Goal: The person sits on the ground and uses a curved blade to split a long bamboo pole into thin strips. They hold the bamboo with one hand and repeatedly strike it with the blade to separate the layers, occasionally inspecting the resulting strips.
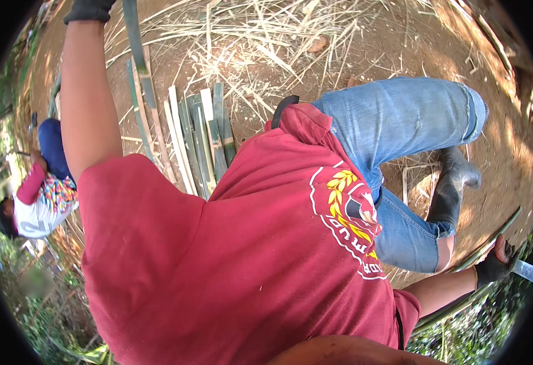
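My left hand (pixel 90 10) wears a black glove and reaches up to the top edge, where its fingers are cut off from view. Close beside it a long green bamboo strip (pixel 133 36) runs down from the top edge; whether the hand touches it I cannot tell. At the far right, my right hand (pixel 493 266), in a black glove with bare fingertips, is closed around a knife. A short stretch of the knife's pale, broad blade (pixel 525 271) sticks out past the hand; its handle is hidden.
Several split bamboo strips (pixel 202 143) lie side by side left of my jeans-clad legs (pixel 400 115). Thin bamboo shavings (pixel 266 45) cover the brown ground. Another person (pixel 41 188) sits at the far left. A green pole (pixel 485 246) and plants lie near my right hand.
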Demonstrator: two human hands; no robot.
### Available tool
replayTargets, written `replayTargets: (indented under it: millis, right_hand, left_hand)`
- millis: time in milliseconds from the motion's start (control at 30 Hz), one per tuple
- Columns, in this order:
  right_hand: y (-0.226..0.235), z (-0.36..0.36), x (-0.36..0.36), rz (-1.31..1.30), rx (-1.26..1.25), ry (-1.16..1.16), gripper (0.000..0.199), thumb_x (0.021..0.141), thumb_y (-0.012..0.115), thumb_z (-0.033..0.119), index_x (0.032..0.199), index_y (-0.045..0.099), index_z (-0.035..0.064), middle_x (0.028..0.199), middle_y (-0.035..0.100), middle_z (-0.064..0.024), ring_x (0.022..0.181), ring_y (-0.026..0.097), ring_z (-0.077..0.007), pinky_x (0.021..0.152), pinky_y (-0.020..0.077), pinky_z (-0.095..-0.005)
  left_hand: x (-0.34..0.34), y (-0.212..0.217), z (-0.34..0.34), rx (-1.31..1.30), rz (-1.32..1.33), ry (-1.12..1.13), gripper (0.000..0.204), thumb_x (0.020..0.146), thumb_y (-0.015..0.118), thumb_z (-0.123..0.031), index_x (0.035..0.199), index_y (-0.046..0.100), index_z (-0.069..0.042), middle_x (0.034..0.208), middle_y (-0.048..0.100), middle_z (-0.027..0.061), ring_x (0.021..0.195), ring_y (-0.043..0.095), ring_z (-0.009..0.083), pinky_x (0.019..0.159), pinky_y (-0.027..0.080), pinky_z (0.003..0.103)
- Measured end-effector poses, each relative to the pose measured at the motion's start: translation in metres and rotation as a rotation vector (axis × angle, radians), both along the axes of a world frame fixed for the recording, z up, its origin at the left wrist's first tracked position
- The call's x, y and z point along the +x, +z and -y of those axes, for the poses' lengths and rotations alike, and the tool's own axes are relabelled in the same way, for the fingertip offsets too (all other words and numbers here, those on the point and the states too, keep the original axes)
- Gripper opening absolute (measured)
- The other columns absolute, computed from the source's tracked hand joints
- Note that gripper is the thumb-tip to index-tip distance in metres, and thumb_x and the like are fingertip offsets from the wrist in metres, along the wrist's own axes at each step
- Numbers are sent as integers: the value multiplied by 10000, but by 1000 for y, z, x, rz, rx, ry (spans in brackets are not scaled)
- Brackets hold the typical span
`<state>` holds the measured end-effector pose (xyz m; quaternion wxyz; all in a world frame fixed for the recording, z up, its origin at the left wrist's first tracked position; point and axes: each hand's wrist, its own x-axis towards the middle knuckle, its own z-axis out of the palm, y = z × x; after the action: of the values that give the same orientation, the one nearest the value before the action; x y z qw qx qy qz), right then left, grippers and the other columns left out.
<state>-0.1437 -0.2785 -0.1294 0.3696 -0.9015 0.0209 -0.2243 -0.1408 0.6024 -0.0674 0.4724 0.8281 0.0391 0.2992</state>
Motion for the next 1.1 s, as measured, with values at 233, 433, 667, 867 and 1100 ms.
replayTargets:
  millis: [233, 433, 667, 867, 1100]
  right_hand:
    - [-2, -47, 134, -86, 254, 290, 345, 793, 760, 35, 1088, 588, -11, 813, 513, 7, 726, 518, -147, 727, 469, -285]
    - [-3, -69, 246, -449, 811, 293, 173, 887, 682, 205, 960, 595, 75, 781, 502, 10, 668, 474, -109, 627, 382, -267]
    - [-24, -158, 296, -605, 619, 385, 141, 912, 616, 163, 891, 506, 77, 778, 367, 8, 690, 383, -142, 663, 396, -265]
    - [-43, -258, 290, -444, -40, 515, 158, 827, 663, 14, 860, 522, 77, 776, 418, 41, 726, 415, -115, 672, 408, -254]
    - [-68, -256, 313, -808, 781, 239, 253, 936, 574, 232, 740, 442, 140, 648, 412, 3, 583, 417, -143, 571, 387, -317]
  left_hand:
    - [-149, -141, -60, -176, -484, 386, 577, 950, 594, -474, 1350, 511, -67, 718, 575, 15, 613, 577, 72, 514, 484, 238]
    - [-274, -315, -17, -25, -865, 550, 385, 1008, 487, -409, 1249, 557, -118, 702, 613, 84, 569, 586, 199, 550, 491, 364]
    - [-366, -306, 73, 96, -1466, 534, 630, 962, 465, -508, 1475, 389, -151, 1448, 437, 255, 1352, 412, 406, 1117, 334, 456]
    - [-436, -359, -17, 124, -1416, 1290, 580, 953, 460, -451, 1436, 415, -132, 1387, 490, 200, 1243, 514, 348, 1029, 420, 473]
    - [-515, -386, -87, -242, -1604, 1516, 662, 900, 493, -312, 1517, 311, -159, 1441, 477, 197, 1307, 492, 356, 1066, 413, 445]
